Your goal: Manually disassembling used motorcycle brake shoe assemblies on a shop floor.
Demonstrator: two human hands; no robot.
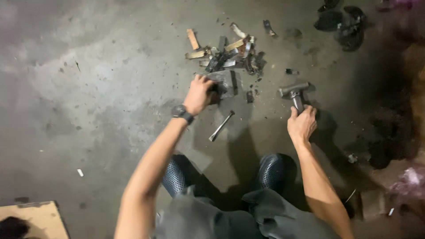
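Observation:
My left hand (199, 94), with a dark watch on its wrist, grips the edge of a grey metal block (226, 82) standing on the concrete floor. My right hand (302, 124) is closed around the handle of a hammer (294, 92), whose steel head rests on the floor, to the right of the block. A thin metal chisel (221, 126) lies loose on the floor between my two hands. Just beyond the block sits a heap of metal and wood scraps (226, 55).
My two dark perforated shoes (271, 170) are planted on the floor below the hands. A wooden board (37, 217) shows at the bottom left. Dark sandals (343, 22) lie top right, and dark clutter (392, 137) fills the right edge.

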